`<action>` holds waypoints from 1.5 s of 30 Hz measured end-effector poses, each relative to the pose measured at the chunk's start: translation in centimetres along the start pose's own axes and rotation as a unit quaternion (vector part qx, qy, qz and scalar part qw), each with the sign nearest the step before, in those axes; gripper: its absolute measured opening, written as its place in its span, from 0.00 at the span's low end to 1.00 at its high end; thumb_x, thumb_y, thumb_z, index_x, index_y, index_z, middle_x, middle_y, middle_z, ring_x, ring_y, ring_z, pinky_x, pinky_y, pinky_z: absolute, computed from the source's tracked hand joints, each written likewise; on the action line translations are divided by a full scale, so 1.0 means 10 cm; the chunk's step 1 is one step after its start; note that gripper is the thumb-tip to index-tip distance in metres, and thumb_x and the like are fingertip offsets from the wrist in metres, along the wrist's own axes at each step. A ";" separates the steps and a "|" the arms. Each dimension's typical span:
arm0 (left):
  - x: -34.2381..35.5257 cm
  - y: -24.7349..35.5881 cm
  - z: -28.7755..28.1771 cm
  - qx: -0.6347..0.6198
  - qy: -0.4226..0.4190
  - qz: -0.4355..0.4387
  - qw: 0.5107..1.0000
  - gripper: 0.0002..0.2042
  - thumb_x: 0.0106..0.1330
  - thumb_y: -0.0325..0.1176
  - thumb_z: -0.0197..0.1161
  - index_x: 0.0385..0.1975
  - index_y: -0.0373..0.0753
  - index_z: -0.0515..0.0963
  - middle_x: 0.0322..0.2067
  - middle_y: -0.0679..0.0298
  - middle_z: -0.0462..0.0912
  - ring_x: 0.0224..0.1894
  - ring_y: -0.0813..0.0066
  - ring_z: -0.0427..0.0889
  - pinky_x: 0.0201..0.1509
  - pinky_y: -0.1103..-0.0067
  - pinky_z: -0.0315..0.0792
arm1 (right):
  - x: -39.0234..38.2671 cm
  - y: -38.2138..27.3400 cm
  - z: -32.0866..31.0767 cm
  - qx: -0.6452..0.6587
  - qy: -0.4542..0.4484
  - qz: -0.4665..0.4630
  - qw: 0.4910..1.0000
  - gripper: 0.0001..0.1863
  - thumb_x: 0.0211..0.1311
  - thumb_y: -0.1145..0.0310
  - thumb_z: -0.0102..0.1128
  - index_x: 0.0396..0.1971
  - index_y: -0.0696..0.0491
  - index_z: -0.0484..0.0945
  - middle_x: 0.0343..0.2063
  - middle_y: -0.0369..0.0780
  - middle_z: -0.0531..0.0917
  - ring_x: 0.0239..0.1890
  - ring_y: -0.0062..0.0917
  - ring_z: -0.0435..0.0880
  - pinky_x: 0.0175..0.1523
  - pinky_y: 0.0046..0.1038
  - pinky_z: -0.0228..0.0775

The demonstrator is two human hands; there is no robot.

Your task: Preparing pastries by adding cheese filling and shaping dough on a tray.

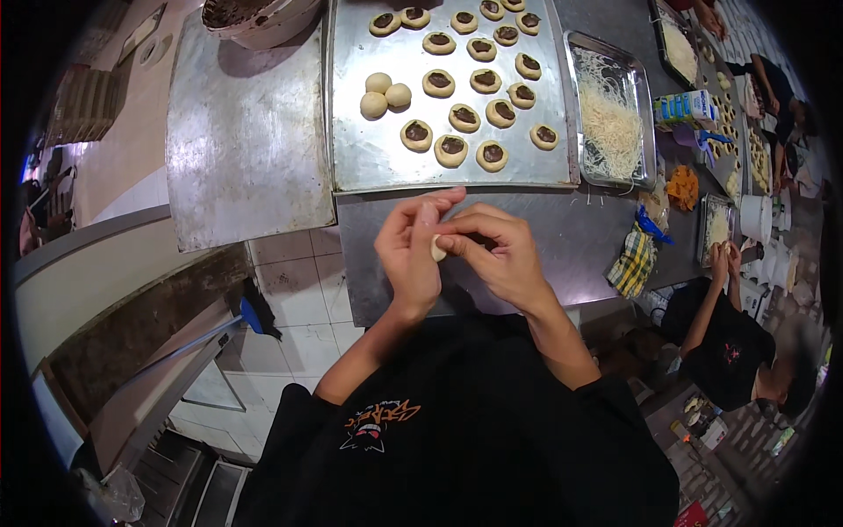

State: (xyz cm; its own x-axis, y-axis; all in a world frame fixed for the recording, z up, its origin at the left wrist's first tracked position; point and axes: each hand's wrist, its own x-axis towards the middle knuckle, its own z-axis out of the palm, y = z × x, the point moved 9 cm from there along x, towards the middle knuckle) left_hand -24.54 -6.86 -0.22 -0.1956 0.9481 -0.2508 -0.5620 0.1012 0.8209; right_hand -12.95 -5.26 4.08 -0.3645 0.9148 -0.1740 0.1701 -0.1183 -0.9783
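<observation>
Pale dough piece (437, 249) above table (575, 246), near front edge. Right hand (498, 249) pinches it; left hand (414, 250) curls alongside, grip unclear from here. Likely light, soft, easily dented: best held gently by rim.

Small pale dough piece (437, 250) between my left hand (409, 250) and my right hand (498, 250), right thumb against it; partly hidden by fingers, smooth cream-coloured side showing; held above grey table (373, 281), near edge of metal tray (364, 158). On tray: three plain dough balls (398, 95), round, clustered toward left; many flattened dough rounds (450, 161), dark brown filling in middles, face up, scattered.
</observation>
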 end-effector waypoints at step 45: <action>0.24 -0.15 -0.88 -0.170 0.176 -0.159 0.956 0.26 0.75 0.55 0.41 0.58 0.37 0.66 0.58 0.55 0.73 0.56 0.65 0.72 0.60 0.68 0.65 | 1.66 0.61 -1.05 -0.368 0.124 -0.030 0.921 0.19 0.62 0.58 0.65 0.45 0.59 0.84 0.38 0.46 0.85 0.42 0.33 0.85 0.48 0.32 0.74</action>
State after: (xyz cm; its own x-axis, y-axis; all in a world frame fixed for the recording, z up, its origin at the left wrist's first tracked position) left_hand -31.26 -7.42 -6.59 -0.1958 0.7191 -0.6668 -0.8553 0.2074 0.4749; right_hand -8.30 13.24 -3.56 -0.1882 0.9821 -0.0026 0.7647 0.1449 -0.6279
